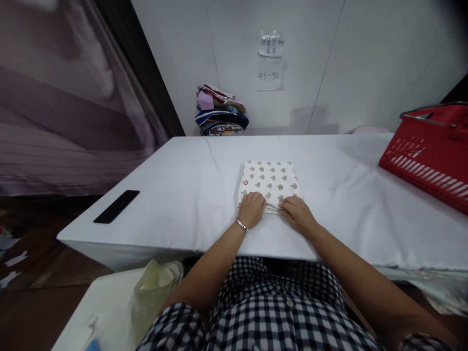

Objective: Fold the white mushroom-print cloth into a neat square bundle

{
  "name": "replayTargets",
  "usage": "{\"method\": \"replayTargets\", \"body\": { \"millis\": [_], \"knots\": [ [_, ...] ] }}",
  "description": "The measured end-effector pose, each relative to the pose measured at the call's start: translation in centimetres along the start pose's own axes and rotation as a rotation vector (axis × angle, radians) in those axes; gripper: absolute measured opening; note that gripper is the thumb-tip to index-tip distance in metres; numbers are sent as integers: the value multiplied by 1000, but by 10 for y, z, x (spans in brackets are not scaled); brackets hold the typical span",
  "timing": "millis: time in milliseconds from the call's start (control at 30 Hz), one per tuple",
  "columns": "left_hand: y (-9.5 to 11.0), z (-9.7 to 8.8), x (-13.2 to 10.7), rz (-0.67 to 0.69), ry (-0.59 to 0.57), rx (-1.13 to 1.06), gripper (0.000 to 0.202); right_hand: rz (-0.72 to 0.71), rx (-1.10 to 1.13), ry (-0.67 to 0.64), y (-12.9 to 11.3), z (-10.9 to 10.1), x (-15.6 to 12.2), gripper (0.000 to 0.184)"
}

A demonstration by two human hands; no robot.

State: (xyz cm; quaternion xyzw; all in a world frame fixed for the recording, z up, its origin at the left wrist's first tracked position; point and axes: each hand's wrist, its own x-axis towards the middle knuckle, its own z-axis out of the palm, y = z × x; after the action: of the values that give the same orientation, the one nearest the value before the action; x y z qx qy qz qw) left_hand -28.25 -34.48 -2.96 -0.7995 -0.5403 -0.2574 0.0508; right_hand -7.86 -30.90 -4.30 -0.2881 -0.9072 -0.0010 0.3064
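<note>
A folded white cloth [269,178] printed with small grey, green and red motifs lies on the white-covered table [183,195]. At its near left corner, my left hand [251,210], with a silver bracelet at the wrist, has its fingers closed on the near edge. My right hand [299,214] pinches the same edge near the right corner. Between the hands the layered edge of the cloth shows, slightly lifted. Both thumbs are mostly hidden by the fingers and the fabric.
A black phone-like slab [117,206] lies at the table's left edge. Folded fabrics are in a stack [221,112] at the far edge by the wall. On the right stands a red plastic basket [431,151]. Paper signs [270,75] hang on the wall.
</note>
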Motion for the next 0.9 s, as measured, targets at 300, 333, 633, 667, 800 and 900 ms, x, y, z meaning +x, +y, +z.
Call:
{"method": "replayTargets", "body": {
  "millis": [300, 333, 633, 667, 800, 900],
  "knots": [
    [-9, -2, -3, 77, -89, -16, 11, 9, -105, -10, -4, 0, 2, 18],
    [-9, -1, -1, 73, -87, -6, 10, 11, -126, -5, -3, 0, 3, 18],
    [-7, 7, 9, 73, -58, 29, 5, 42, -73, 48, 8, -2, 4, 16],
    [-8, 6, 7, 73, -60, 11, 5, 29, -42, 36, 8, -2, 2, 16],
    [-13, 1, 1, 61, -55, -44, 10, 32, 26, 16, 4, -5, -1, 17],
    [-18, -1, -2, 52, -28, -60, 12, 42, 39, 8, 2, -6, -1, 20]
  ]
}}
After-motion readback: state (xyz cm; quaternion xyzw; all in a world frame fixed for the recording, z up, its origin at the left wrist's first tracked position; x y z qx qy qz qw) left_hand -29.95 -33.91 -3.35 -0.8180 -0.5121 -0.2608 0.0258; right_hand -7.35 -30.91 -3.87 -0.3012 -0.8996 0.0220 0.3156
